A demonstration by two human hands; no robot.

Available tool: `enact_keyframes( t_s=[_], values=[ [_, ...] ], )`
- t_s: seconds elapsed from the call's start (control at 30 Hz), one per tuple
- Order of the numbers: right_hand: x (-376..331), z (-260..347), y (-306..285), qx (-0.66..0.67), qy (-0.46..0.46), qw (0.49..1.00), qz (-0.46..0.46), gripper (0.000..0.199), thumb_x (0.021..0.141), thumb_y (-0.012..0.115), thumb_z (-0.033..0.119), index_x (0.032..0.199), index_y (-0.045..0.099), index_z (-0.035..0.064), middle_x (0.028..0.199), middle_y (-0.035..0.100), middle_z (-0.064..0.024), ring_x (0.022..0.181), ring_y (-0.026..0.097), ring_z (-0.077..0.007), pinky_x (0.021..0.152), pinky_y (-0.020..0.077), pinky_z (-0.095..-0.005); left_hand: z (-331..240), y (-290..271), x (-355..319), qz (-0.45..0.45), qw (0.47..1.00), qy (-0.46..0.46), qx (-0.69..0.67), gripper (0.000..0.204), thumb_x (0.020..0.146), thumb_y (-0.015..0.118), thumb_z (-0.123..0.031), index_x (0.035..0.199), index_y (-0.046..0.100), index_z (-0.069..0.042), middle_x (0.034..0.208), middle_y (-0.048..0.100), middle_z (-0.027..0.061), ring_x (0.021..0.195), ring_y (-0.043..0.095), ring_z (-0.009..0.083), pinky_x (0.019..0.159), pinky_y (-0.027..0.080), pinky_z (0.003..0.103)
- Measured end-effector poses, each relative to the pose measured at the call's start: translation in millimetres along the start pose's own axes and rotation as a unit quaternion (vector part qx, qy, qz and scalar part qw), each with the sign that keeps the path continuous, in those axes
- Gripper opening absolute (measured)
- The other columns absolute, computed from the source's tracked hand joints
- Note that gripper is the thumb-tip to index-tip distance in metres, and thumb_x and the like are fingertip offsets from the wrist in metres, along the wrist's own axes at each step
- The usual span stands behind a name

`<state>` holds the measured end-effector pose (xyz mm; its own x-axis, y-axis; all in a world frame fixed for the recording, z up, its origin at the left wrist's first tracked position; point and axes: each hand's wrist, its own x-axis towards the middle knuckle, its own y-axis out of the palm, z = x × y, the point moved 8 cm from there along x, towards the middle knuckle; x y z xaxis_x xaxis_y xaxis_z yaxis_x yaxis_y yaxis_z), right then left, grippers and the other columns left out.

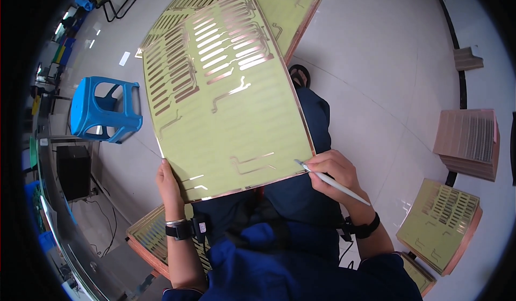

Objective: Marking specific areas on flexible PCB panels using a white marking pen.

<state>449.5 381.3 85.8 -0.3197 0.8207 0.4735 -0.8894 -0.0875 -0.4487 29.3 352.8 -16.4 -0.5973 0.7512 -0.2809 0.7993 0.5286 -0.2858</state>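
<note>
The left hand (169, 185) grips the green sheet's (226, 118) lower left edge; the right hand (336, 172) pinches a white pen-like tool (333, 181), its tip seemingly touching the sheet's lower right corner.

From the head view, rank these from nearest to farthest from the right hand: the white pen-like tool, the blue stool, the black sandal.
Measured from the right hand:
1. White pen-like tool: held in that hand, tip at the sheet's lower right corner.
2. Black sandal: on the floor, up past the sheet's right edge.
3. Blue stool: far off on the left side.
</note>
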Motion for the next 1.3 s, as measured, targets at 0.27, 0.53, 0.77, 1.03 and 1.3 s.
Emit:
enact_keyframes(
  t_s=[0.27, 0.53, 0.77, 1.03, 1.3],
  values=[
    [-10.1, -13.5, -7.0, 0.033, 0.085, 0.995, -0.051, 0.019, 0.076, 0.069, -0.004, 0.093, 0.063, 0.0007, 0.085, 0.067, -0.0112, 0.073, 0.065, -0.0237, 0.066, 0.0519, -0.0304, -4.8, 2.7, -14.2, -0.014, 0.997, 0.005, -0.081, 0.044, 0.103, 0.041, -0.037, 0.101, 0.062, 0.002, 0.093, 0.065, 0.005, 0.082, 0.056, 0.0103, 0.076, 0.045, 0.026],
    [-4.0, -47.4, -13.1, 0.068, 0.225, 0.959, -0.158, 0.024, 0.099, 0.047, 0.01, 0.113, 0.061, -0.0032, 0.102, 0.067, -0.0166, 0.083, 0.063, -0.0155, 0.081, 0.0506, -0.0286, -31.3, -3.0, -29.2, -0.014, 0.991, 0.061, -0.121, 0.067, 0.102, 0.025, -0.052, 0.099, 0.064, 0.002, 0.076, 0.055, -0.0015, 0.067, 0.043, 0.0062, 0.06, 0.033, 0.022],
    [45.1, -20.2, 10.6, 0.008, 0.151, 0.978, -0.147, 0.026, 0.098, 0.047, 0.011, 0.116, 0.059, -0.0027, 0.104, 0.066, -0.0164, 0.091, 0.063, -0.0222, 0.087, 0.0494, -0.0334, -34.9, 1.4, -31.0, 0.016, 0.981, 0.047, -0.185, 0.067, 0.102, 0.023, -0.054, 0.091, 0.062, 0.0, 0.073, 0.051, -0.0039, 0.066, 0.039, 0.0051, 0.06, 0.031, 0.021],
    [71.3, 62.2, 112.9, 0.009, -0.034, 0.993, 0.111, 0.018, 0.08, 0.06, 0.0, 0.098, 0.065, 0.0004, 0.09, 0.064, -0.015, 0.084, 0.062, -0.032, 0.075, 0.0495, -0.0385, -11.0, 16.8, -28.3, 0.033, 0.986, -0.007, -0.161, 0.058, 0.104, 0.031, -0.045, 0.099, 0.062, 0.004, 0.089, 0.059, 0.0047, 0.083, 0.049, 0.0111, 0.08, 0.042, 0.027],
    [76.8, 52.2, 150.9, 0.018, 0.002, 0.989, 0.149, 0.017, 0.077, 0.067, 0.001, 0.093, 0.065, 0.0019, 0.088, 0.066, -0.0123, 0.08, 0.064, -0.0271, 0.072, 0.0512, -0.0341, -6.3, 22.7, -30.3, 0.044, 0.99, -0.028, -0.128, 0.038, 0.103, 0.041, -0.029, 0.093, 0.061, 0.001, 0.078, 0.056, -0.0028, 0.072, 0.046, 0.0057, 0.067, 0.041, 0.022]
  ],
)
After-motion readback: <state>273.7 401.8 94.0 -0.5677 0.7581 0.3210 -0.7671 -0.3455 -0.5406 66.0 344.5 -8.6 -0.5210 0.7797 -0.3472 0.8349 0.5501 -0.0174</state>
